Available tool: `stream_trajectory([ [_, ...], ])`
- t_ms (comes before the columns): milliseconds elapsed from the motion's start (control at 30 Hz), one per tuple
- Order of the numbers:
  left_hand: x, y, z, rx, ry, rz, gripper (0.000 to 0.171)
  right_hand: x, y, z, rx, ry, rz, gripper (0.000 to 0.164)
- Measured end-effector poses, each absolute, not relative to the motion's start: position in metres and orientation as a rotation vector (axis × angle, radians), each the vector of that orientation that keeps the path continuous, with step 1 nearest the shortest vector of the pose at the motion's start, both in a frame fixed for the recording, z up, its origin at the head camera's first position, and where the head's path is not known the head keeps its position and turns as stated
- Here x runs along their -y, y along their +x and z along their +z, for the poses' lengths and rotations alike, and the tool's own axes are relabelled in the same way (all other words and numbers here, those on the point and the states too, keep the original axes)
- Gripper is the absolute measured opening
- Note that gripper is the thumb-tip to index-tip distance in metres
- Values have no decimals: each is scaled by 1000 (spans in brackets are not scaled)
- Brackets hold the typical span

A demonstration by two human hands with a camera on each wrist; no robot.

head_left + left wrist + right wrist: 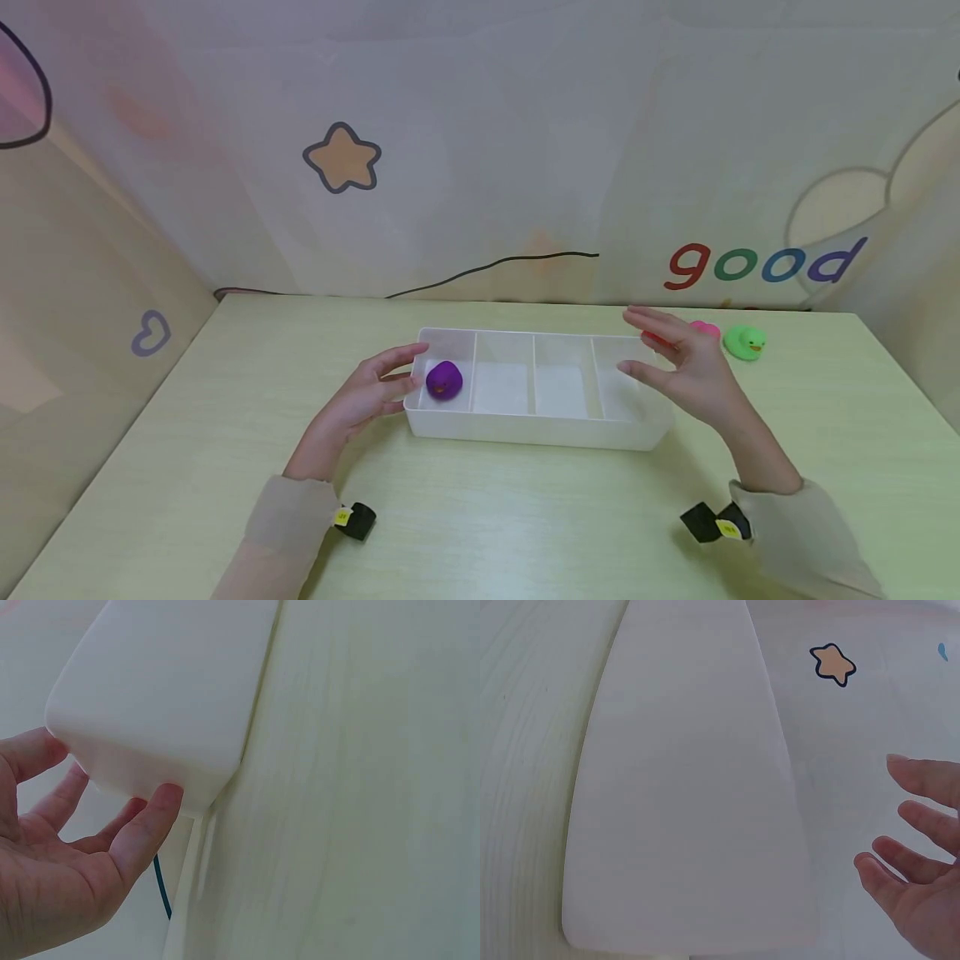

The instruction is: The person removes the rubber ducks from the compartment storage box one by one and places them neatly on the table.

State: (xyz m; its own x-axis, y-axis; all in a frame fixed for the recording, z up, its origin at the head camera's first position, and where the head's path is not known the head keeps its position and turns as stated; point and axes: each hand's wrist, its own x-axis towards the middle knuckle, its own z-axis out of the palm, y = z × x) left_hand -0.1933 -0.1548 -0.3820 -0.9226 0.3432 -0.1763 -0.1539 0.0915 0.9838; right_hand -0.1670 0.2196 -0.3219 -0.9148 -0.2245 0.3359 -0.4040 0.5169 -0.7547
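A white divided box [525,431] with several compartments lies lengthwise across the table. In its leftmost compartment sits a small purple toy duck [444,381]. My left hand [360,396] is at the box's left end, fingers spread; in the left wrist view its fingertips [166,796] touch the rounded end wall of the box. Above the right end of the box is my right hand [693,371], thumb and fingers apart with nothing between them. The right wrist view has this hand [922,877] beside the white box wall [682,787], with a gap between.
Beyond my right hand, a green toy duck [745,342] stands near the table's back edge. A pink toy [705,328] and a red one [657,340] are partly hidden behind that hand. A printed cloth backdrop [487,150] rises behind the pale wooden table [510,525].
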Motion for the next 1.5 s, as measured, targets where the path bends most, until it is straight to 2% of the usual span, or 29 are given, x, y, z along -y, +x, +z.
stream_trajectory([
  [500, 154, -192, -380, -2026, 174, 1888, 51, -174, -172, -324, 2578, 624, 1518, 57],
  [1033, 155, -194, -382, -2036, 189, 1876, 51, -116, -175, -335, 2436, 854, 1709, 52],
  [1500, 154, -193, -382, -2044, 170, 1861, 52, -69, -189, -350, 2537, 876, 1714, 47],
])
